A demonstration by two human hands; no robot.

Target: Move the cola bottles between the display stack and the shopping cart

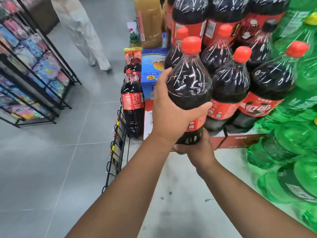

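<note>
A large cola bottle point(188, 83) with a red cap stands upright in the middle of the view, at the front of the display stack point(240, 140). My left hand point(169, 110) wraps round its belly and label, thumb across the front. My right hand point(197, 148) cups its base from below. Several more cola bottles point(229, 86) stand right behind and beside it on red cartons. No shopping cart is in view.
Shrink-wrapped green soda bottles point(291, 131) fill the right side. Another cola pack point(132, 100) and a blue box point(152, 69) stand left of the stack, next to a black wire rack point(116, 148). A snack shelf point(30, 66) lines the left aisle, where a person's legs point(85, 35) stand.
</note>
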